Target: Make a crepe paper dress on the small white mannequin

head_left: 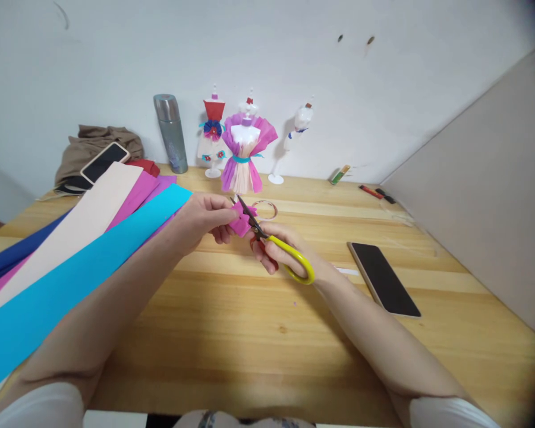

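Observation:
A small folded piece of pink crepe paper [239, 224] is pinched between the thumb and fingers of my left hand [214, 215]. My right hand [276, 241] grips a pair of scissors [289, 254] with yellow handles and dark blades. The blades are parted and lie at the pink paper; whether they are cutting into it I cannot tell. Just behind the paper stands a mini dress form in a pink and cream paper dress [245, 151] with a blue belt. A round ring of tape [266, 209] lies on the table beyond my hands.
Long paper strips, a blue one [93, 255] on top, cover the left side. A flask [172, 134], two more dress forms [213, 128] [301, 128] and a glue stick [340, 175] stand or lie along the wall. Phones rest at right [386, 279] and on brown cloth [104, 163].

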Tool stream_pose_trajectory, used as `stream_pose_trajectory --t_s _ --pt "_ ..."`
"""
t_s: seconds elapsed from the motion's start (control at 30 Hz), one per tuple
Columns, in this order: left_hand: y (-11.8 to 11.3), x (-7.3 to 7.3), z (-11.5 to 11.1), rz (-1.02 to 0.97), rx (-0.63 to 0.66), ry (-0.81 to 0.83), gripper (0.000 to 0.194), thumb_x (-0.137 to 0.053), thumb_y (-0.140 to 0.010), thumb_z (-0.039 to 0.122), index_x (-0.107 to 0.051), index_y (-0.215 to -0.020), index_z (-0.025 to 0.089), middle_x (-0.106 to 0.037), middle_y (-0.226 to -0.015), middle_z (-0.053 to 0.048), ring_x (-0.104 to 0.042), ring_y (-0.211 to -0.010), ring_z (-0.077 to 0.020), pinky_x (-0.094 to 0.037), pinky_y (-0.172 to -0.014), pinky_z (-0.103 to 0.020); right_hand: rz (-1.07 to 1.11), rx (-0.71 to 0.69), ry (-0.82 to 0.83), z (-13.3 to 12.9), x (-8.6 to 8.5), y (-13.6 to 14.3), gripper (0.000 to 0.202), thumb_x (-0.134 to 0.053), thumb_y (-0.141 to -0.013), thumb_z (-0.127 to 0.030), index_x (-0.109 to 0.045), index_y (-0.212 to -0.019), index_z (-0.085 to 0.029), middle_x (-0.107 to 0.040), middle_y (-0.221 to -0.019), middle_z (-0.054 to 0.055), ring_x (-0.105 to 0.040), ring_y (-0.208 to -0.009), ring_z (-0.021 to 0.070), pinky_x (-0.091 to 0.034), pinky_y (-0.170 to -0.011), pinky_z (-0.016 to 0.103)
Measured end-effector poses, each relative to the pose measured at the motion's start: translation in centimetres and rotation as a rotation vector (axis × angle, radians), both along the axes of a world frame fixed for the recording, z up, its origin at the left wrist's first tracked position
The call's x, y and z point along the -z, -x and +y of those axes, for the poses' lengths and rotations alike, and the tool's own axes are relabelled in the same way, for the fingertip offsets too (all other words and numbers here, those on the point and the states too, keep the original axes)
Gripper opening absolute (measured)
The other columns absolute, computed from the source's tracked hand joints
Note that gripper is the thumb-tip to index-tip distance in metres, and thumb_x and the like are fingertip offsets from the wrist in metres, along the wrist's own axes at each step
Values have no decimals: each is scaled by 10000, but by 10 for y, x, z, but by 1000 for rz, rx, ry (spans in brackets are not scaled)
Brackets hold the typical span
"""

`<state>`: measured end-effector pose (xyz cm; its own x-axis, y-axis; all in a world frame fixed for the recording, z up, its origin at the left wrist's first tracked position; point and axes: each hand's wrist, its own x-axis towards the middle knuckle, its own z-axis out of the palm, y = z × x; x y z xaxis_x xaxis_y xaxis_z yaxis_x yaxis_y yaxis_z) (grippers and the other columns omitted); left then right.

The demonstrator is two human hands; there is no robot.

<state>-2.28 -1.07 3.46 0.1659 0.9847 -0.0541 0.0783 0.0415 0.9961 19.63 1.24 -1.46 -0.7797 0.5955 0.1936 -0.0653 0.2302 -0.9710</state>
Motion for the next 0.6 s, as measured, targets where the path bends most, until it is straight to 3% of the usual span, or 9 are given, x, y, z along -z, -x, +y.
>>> stream_pose_trajectory --t_s 0.2,0.6 --pt "-3 1 -1 4 3 10 175 -705 -641 311 -682 -577 150 -633 -506 -30 -554 -440 -105 -409 -422 -197 -32 0 -14 0 -1 -1 539 -584 -931 -685 -592 -1095 -172 -544 -720 -29 -505 -506 71 -365 -475 198" --pt "-4 2 -1 -12 3 37 189 -695 -646 320 -679 -577 145 -641 -514 -38 -549 -423 -107 -395 -406 -202 -39 -3 -73 0 -5 0 513 -596 -920 -688 -593 -1059 -195 -551 -811 -7 -580 -569 97 -470 -532 234"
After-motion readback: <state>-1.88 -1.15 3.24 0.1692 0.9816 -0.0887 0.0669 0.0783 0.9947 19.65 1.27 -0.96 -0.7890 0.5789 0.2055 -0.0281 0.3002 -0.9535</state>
